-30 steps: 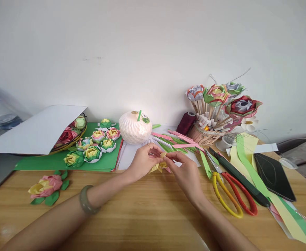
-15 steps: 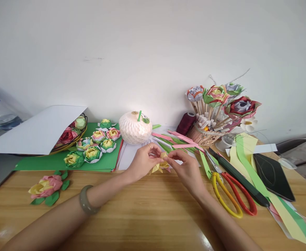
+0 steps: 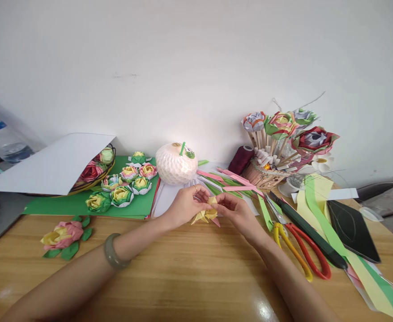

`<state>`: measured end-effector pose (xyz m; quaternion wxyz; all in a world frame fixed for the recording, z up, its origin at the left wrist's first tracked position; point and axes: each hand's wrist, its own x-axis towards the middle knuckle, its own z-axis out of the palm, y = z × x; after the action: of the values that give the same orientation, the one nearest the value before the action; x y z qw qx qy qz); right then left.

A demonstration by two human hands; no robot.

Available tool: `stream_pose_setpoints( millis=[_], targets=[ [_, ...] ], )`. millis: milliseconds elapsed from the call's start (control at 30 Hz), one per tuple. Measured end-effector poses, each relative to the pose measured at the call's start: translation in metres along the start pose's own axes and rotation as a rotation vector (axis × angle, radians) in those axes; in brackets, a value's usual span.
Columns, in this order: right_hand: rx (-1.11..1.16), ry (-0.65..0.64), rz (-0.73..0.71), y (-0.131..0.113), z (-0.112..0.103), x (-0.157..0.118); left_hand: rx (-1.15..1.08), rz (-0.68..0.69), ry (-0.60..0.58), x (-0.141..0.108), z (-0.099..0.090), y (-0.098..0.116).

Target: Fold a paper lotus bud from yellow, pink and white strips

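Note:
Between my two hands is a yellow folded-paper flower (image 3: 204, 215), with a bit of pink paper showing at its lower right. The fingers of my left hand (image 3: 188, 203) pinch it from the left. My right hand (image 3: 238, 212) grips its right side between thumb and fingertips. Both hands are just above the front of the papers, and the fingers partly hide the flower. Behind the hands lie folded pink strips (image 3: 238, 176) and green strips (image 3: 237, 183).
Scissors (image 3: 300, 246), a black-handled cutter (image 3: 309, 230) and paper strips lie at right. A basket of paper flowers on sticks (image 3: 266, 174) stands behind them. Several paper flowers (image 3: 121, 196) sit on green sheets at left, beside a white foam-netted fruit (image 3: 176, 165). A pink-yellow flower (image 3: 62, 237) lies nearer.
The view has shifted slightly, so the scene sits a little further right. My fingers have moved slightly on the yellow paper flower, and more of it shows between them.

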<state>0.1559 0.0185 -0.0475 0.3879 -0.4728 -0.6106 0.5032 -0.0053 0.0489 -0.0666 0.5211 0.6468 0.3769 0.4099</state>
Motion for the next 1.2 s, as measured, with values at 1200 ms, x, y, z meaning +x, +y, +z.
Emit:
stream_pose_setpoints(
  millis=[1200],
  targets=[
    [0.044,-0.007,0.082,0.012,0.003,0.003,-0.009,-0.209,-0.076,0.007,-0.009,-0.001]
  ],
)
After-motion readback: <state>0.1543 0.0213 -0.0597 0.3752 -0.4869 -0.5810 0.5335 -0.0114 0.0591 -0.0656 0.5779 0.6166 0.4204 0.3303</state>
